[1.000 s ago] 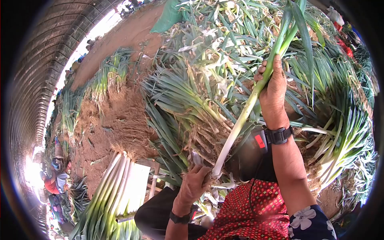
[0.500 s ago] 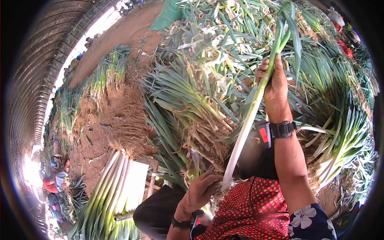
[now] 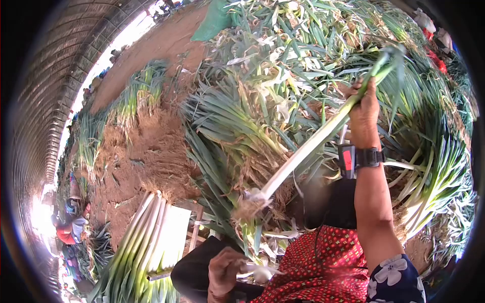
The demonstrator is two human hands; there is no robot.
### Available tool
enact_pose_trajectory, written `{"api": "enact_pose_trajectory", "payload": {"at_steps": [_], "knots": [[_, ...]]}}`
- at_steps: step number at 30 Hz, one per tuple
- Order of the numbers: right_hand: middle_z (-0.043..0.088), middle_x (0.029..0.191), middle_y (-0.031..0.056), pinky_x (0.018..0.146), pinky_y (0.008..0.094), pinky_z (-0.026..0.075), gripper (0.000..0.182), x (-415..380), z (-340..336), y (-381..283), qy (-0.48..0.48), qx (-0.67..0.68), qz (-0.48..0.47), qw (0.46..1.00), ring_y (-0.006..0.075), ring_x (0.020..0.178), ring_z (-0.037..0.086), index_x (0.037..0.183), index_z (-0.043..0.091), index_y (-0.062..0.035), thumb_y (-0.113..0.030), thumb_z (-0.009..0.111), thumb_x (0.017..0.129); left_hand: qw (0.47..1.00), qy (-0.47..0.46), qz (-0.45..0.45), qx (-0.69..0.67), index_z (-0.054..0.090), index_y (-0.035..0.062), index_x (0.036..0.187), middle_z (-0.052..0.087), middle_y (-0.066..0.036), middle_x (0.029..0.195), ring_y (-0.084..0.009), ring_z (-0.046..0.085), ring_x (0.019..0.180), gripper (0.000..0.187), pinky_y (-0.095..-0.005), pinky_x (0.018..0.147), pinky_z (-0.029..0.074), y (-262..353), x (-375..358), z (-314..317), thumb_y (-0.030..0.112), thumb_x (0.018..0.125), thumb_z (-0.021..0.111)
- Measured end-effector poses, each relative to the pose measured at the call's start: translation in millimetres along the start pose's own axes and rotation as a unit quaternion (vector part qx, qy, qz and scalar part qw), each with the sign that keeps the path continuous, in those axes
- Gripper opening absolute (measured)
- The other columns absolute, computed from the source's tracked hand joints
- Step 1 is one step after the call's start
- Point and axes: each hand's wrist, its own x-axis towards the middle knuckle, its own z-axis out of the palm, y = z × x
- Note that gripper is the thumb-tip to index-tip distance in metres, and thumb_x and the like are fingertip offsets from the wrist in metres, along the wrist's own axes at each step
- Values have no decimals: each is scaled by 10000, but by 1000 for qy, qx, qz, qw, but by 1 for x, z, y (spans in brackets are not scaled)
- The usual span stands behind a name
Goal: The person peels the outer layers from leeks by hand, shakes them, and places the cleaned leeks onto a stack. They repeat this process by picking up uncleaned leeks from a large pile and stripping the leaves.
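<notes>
My right hand (image 3: 365, 108) is closed around the green upper stem of a long leek (image 3: 316, 139). The leek slants down to the left, its white shank bare and its root end (image 3: 251, 204) hanging free, slightly blurred. Low in the view, in front of my dark-clothed knee, my left hand (image 3: 226, 270) has its fingers curled together. A pale, blurred strip of leek skin (image 3: 262, 271) trails from its fingertips, apart from the leek. Just beyond the root end lies a pile of unpeeled leeks (image 3: 252, 134) with dry outer leaves.
Cleaned leeks (image 3: 144, 227) lie on a white board (image 3: 174, 235) at lower left. More leeks (image 3: 427, 194) are heaped at right, with leaf scraps (image 3: 298, 35) behind. Bundles (image 3: 144, 93) stand on the soil (image 3: 151, 146). A person (image 3: 70, 227) is at far left.
My right hand has moved right and slightly down, tilting the leek flatter and swinging its root end left. My left hand has left the root end and dropped down and left with a pale strip.
</notes>
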Motion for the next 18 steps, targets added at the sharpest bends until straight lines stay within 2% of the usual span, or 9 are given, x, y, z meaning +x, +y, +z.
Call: {"api": "enact_pose_trajectory", "payload": {"at_steps": [1,3,4,6,9,11,13,15,18], "knots": [[525,804,40,546,269,462,296,-5,4,1,-14,26,13,999,127,633,476,989,489,-61,-352,546,980,993,21,-70,96,660,4,936,649,-145,943,-256,642,770,137,-302,679,512,6,12,1,25,804,685],[527,808,41,545,260,457,301,-16,10,8,-6,24,8,1000,125,642,482,991,499,-57,-348,570,968,982,11,9,188,640,47,1062,635,-144,1064,-290,636,853,339,-334,742,519,8,27,-4,56,745,762],[532,815,43,544,254,453,297,-18,14,10,13,28,19,999,124,650,488,1003,505,-55,-339,580,964,982,10,10,187,640,47,1062,635,-144,1064,-290,636,853,339,-334,742,519,13,36,-2,56,745,762],[549,839,51,536,247,445,291,-26,23,15,28,35,29,999,122,676,509,1030,519,-45,-312,608,952,954,61,109,271,602,67,1150,622,-142,1131,-295,630,943,538,-361,806,522,30,54,7,84,665,833],[561,852,61,528,248,445,298,-30,28,24,26,41,66,997,123,680,516,1029,524,-38,-306,622,945,973,50,104,198,579,73,1182,611,-143,1163,-304,620,1017,626,-391,844,525,47,72,22,123,628,866],[567,851,68,519,248,442,304,-33,29,29,38,29,60,997,124,679,520,1027,526,-34,-306,631,939,983,31,95,152,589,72,1156,617,-139,1148,-303,616,1051,587,-388,867,524,45,75,25,113,638,864],[571,840,70,516,250,440,310,-33,30,32,29,29,75,996,128,671,520,1021,529,-34,-312,635,936,979,-92,95,158,598,70,1125,623,-133,1116,-286,632,1013,518,-372,836,533,42,77,26,72,669,843],[577,815,73,506,256,438,299,-34,31,33,38,22,74,996,132,649,518,990,537,-25,-302,638,936,982,-84,83,147,602,63,1063,627,-116,1024,-264,647,933,438,-350,782,539,44,78,33,42,688,827],[602,787,81,487,256,440,293,-38,32,35,48,-21,69,996,130,622,528,957,572,-3,-284,652,928,980,-143,109,88,580,48,940,597,-89,887,-217,631,821,331,-320,680,514,42,81,41,39,712,820]]}}
